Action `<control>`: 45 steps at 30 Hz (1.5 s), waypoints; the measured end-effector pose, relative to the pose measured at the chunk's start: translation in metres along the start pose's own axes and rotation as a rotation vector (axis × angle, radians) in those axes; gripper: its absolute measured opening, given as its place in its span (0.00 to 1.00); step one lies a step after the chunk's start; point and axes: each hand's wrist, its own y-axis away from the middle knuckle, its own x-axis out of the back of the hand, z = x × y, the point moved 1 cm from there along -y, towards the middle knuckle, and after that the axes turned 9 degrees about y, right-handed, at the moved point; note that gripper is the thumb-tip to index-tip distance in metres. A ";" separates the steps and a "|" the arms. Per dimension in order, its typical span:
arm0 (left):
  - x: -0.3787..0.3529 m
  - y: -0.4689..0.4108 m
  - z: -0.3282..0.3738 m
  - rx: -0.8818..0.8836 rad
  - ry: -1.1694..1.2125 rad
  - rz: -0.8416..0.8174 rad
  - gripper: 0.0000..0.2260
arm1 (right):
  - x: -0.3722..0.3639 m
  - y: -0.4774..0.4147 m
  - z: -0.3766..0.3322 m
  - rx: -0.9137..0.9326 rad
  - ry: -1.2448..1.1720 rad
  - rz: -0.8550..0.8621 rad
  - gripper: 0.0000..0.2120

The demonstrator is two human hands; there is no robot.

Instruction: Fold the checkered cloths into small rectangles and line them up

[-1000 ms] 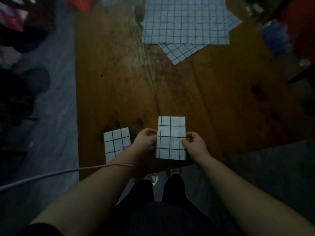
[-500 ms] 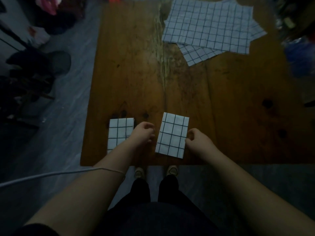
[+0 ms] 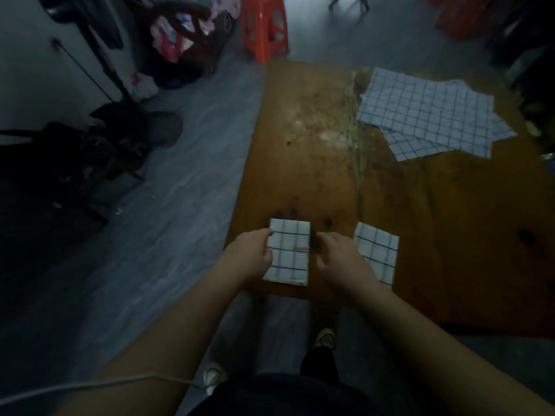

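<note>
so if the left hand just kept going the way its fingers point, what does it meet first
The left folded cloth: the left hand points right, and its fingers look to be at that cloth's left edge, though contact is hard to confirm. Beyond it is the right hand.

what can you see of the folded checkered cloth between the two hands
The folded checkered cloth is a small rectangle, white with thin dark grid lines, three squares across, four deep. It lies flat at the wooden table's near left corner, left of a second folded cloth. The left hand touches its left edge; the right hand sits by its right edge, contact unclear.
</note>
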 end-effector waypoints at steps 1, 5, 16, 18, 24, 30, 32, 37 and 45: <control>0.014 0.009 -0.020 -0.014 -0.036 0.010 0.24 | -0.003 0.001 -0.024 0.029 0.020 0.020 0.28; 0.076 0.052 -0.117 -0.032 -0.144 0.118 0.24 | -0.022 0.005 -0.130 0.130 0.075 0.009 0.31; 0.196 0.112 -0.302 0.187 -0.210 0.263 0.31 | -0.043 -0.005 -0.351 0.402 0.169 0.075 0.30; 0.211 0.104 -0.313 0.208 -0.191 0.257 0.30 | -0.040 -0.014 -0.368 0.404 0.170 0.071 0.30; 0.258 0.043 -0.324 0.189 -0.216 0.246 0.29 | -0.035 -0.076 -0.397 0.348 0.184 0.063 0.30; 0.322 -0.060 -0.325 0.118 -0.277 0.239 0.31 | -0.023 -0.189 -0.425 0.272 0.182 0.109 0.31; 0.347 -0.094 -0.325 0.133 -0.295 0.232 0.31 | -0.013 -0.232 -0.435 0.271 0.190 0.100 0.31; 0.404 -0.166 -0.322 0.166 -0.303 0.203 0.30 | 0.021 -0.316 -0.463 0.300 0.186 0.073 0.31; 0.478 -0.296 -0.301 0.067 -0.379 0.214 0.31 | 0.075 -0.427 -0.478 0.246 0.168 0.125 0.30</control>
